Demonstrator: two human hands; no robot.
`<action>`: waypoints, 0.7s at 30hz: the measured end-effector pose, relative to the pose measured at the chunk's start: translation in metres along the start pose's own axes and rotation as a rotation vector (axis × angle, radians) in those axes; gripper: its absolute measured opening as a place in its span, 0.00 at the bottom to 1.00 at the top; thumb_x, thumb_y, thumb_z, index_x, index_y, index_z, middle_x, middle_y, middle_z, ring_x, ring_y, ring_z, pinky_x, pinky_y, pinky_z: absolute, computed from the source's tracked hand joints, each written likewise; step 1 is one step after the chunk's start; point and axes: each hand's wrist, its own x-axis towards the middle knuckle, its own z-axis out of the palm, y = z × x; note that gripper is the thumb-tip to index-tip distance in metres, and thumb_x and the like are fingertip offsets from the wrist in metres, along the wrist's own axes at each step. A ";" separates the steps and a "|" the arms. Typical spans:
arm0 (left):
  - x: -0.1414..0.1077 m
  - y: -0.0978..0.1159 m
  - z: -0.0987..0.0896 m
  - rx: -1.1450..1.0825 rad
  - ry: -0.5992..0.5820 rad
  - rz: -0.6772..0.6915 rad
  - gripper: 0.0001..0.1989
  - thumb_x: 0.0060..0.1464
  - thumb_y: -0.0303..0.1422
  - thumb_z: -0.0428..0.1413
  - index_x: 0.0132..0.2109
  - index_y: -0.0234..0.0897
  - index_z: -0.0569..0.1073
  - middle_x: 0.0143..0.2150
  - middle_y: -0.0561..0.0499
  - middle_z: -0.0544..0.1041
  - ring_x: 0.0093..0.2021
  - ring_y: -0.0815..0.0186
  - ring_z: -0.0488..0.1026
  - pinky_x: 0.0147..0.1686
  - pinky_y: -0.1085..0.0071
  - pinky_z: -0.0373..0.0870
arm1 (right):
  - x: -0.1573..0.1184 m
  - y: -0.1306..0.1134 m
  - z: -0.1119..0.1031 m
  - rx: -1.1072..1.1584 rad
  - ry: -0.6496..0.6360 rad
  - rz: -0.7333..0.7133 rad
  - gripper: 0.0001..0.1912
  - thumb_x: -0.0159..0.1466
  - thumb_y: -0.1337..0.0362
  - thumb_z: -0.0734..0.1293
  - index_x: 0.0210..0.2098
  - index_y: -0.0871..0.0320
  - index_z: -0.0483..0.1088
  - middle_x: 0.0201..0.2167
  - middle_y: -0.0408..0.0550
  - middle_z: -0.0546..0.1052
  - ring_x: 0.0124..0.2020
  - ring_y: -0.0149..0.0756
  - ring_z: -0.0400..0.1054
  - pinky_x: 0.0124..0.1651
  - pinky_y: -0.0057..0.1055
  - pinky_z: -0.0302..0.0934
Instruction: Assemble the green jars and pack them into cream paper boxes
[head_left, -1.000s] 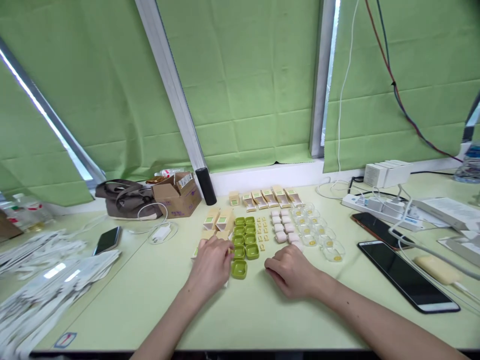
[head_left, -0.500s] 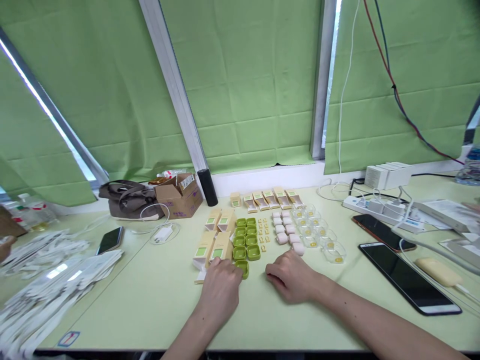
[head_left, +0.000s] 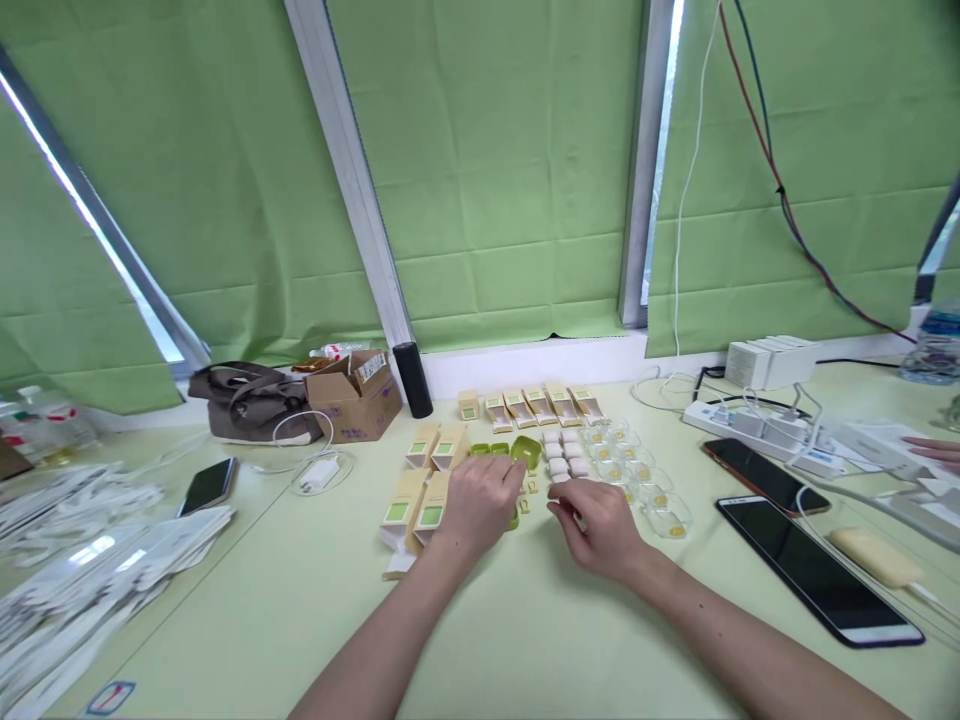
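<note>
My left hand (head_left: 484,497) is closed around the edge of a small green square case (head_left: 526,453), which is lifted and tilted with its hollow side showing. Other green cases (head_left: 480,450) lie under and behind this hand, mostly hidden by it. Beside them runs a column of small yellow clips (head_left: 533,488). My right hand (head_left: 600,522) is curled with thumb and fingers drawn together, near the clips and the pale pink rounded cases (head_left: 555,451); what its fingertips hold, if anything, cannot be made out.
Cream boxes with opened flaps (head_left: 405,508) stand left of the cases, more boxes (head_left: 540,404) behind. Clear plastic covers (head_left: 666,514) sit to the right, then phones (head_left: 784,570) and a power strip (head_left: 742,428). White packets (head_left: 112,570) cover the left. Another person's hand (head_left: 934,450) shows far right.
My left hand has moved forward and right from the front green case and now holds a case up. The right hand has shifted slightly forward and right, its fingers still curled.
</note>
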 end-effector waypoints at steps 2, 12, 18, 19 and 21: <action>-0.007 0.002 0.008 -0.043 0.039 -0.018 0.14 0.55 0.16 0.52 0.39 0.37 0.75 0.23 0.52 0.73 0.24 0.64 0.69 0.27 0.65 0.54 | 0.002 0.004 -0.002 -0.020 0.047 0.028 0.05 0.70 0.70 0.63 0.44 0.57 0.69 0.29 0.44 0.75 0.27 0.35 0.68 0.32 0.30 0.57; -0.027 0.016 0.009 -0.248 -0.005 -0.047 0.09 0.56 0.22 0.53 0.37 0.40 0.74 0.23 0.52 0.76 0.23 0.64 0.71 0.27 0.62 0.58 | 0.008 0.010 -0.003 -0.013 0.046 -0.033 0.26 0.72 0.71 0.62 0.68 0.53 0.60 0.59 0.58 0.76 0.61 0.49 0.72 0.56 0.47 0.74; -0.027 0.018 0.009 -0.244 0.064 0.038 0.09 0.62 0.22 0.53 0.42 0.38 0.76 0.23 0.54 0.74 0.23 0.66 0.69 0.26 0.63 0.55 | 0.008 0.011 -0.002 0.078 0.024 -0.088 0.23 0.72 0.74 0.60 0.63 0.51 0.67 0.56 0.56 0.79 0.59 0.47 0.74 0.58 0.49 0.74; -0.027 0.019 0.009 -0.243 0.070 0.044 0.09 0.62 0.22 0.53 0.43 0.38 0.76 0.22 0.54 0.73 0.23 0.66 0.69 0.27 0.63 0.54 | 0.007 0.012 -0.002 0.103 0.037 -0.078 0.21 0.72 0.73 0.60 0.62 0.51 0.68 0.55 0.56 0.80 0.58 0.47 0.75 0.58 0.50 0.74; -0.028 0.020 0.008 -0.254 0.089 0.036 0.10 0.64 0.24 0.53 0.49 0.37 0.76 0.23 0.55 0.74 0.23 0.66 0.69 0.29 0.63 0.56 | 0.005 0.012 -0.001 0.168 0.069 -0.011 0.18 0.73 0.71 0.61 0.58 0.52 0.71 0.52 0.55 0.81 0.55 0.47 0.77 0.56 0.50 0.75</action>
